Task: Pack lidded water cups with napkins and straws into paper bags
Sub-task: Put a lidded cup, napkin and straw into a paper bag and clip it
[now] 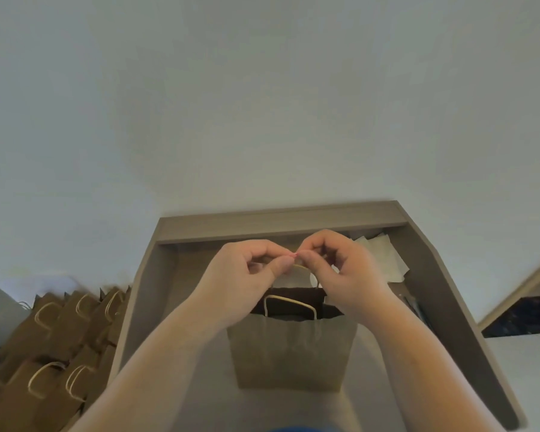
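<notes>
I see both hands raised together over the bag (pixel 293 347), which stands open on the desk (pixel 278 226) right in front of me. The left hand (pixel 247 275) and right hand (pixel 340 275) are curled, thumb and fingertips pinching one pink bit (pixel 295 254) between them; I cannot tell what it is. Napkins (pixel 384 257) lie at the back right, and spare bags (pixel 60 322) are stacked off to the left.

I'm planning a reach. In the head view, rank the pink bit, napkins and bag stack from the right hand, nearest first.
1. the pink bit, pinched by the right hand.
2. the napkins, just right of it on the table.
3. the bag stack, far left, beside the table.
</notes>
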Available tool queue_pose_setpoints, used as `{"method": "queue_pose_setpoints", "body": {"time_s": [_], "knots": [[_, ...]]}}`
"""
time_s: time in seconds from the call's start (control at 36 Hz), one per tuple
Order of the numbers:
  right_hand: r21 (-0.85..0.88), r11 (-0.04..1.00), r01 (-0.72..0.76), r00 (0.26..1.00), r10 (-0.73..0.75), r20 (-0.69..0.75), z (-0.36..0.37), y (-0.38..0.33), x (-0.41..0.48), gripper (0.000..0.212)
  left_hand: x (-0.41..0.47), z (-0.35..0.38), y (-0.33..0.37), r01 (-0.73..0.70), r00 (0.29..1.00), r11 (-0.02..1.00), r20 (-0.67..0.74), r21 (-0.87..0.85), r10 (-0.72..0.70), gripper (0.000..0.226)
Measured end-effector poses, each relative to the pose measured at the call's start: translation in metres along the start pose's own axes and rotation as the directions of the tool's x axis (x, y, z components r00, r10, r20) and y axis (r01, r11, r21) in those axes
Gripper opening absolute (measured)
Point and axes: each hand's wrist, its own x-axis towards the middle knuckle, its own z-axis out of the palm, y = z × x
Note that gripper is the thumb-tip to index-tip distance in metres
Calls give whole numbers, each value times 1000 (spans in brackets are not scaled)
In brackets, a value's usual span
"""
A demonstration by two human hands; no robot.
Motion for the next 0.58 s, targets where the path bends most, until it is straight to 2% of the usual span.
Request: {"method": "queue_pose_setpoints", "body": {"time_s": [0.14, 0.28, 0.36, 0.39, 0.47, 0.53, 0.58], "knots": [[321, 944, -73, 990, 29, 140, -4, -5, 1, 10, 0, -2, 2, -41, 999, 999, 17, 21, 41, 17], [308, 944, -118, 979, 59, 195, -8, -1, 2, 23, 1, -1, -1, -45, 998, 999, 41, -10, 45, 19], [341, 931, -133, 989, 101, 108, -7, 1, 4, 21, 2, -6, 2, -41, 996, 999, 74, 3, 40, 22], [377, 916, -140, 990, 125, 65, -8, 2, 6, 17, 1, -10, 2, -36, 995, 999, 94, 18, 35, 34], [371, 908, -193, 976, 218, -27, -10, 7, 11, 16, -8, -30, -3, -26, 978, 990, 211, 137, -4, 95], [299, 913, -277, 957, 291, -5, -15, 10, 11, 16, -13, -39, -8, -3, 952, 970, 298, 245, -73, 115], [153, 946, -286, 958, 287, 16, -23, 10, 9, 13, -15, -38, -13, -1, 923, 927, 358, 374, -143, 119]]}}
